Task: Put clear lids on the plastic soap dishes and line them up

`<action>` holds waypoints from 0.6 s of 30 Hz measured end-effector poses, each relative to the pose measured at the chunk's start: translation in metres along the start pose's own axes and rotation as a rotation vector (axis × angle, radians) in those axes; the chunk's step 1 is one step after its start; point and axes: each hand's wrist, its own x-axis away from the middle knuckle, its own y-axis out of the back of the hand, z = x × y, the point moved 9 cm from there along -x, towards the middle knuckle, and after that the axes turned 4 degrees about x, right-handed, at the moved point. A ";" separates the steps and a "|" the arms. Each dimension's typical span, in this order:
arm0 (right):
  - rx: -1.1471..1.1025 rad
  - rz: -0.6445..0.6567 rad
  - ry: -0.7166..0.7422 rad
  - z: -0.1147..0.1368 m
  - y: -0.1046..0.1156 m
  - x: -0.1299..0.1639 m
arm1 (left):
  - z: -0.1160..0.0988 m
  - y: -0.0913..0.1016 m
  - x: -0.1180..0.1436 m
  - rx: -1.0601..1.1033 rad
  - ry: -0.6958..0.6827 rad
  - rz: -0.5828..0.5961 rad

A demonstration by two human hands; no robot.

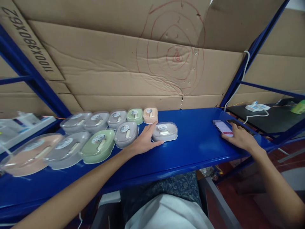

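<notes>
My left hand [148,138] is at the left end of a grey lunch box [164,132] with a clear lid, its fingers at the far side and its thumb at the near side, closed around that end. The box rests flat on the blue shelf [190,143]. Just left of my hand sits another grey lunch box [126,135]. Over on the right, my right hand [240,138] lies at a phone [224,128] with a lit screen, fingers apart, thumb and forefinger touching its lower end. A dark, flat object [240,124] is partly hidden behind these fingers.
Two rows of lunch boxes in grey, green [98,144] and peach [33,152] fill the left side. Cardboard [107,57] with red rings stands behind. Blue posts [247,63] frame the shelf. A white cable [241,79] runs down the right post, near a power strip [257,107].
</notes>
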 end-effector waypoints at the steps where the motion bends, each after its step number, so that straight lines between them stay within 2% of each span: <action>1: 0.005 0.013 0.002 0.001 -0.002 -0.007 | 0.000 0.000 0.000 0.005 -0.002 -0.002; 6: 0.030 0.088 -0.024 0.015 -0.008 -0.049 | 0.003 -0.002 0.000 0.005 0.012 0.002; 12: 0.028 0.117 -0.093 0.030 -0.014 -0.101 | 0.002 0.000 -0.001 0.018 -0.012 -0.014; 18: 0.024 0.132 -0.129 0.029 -0.018 -0.129 | 0.002 -0.001 -0.001 0.000 0.004 -0.003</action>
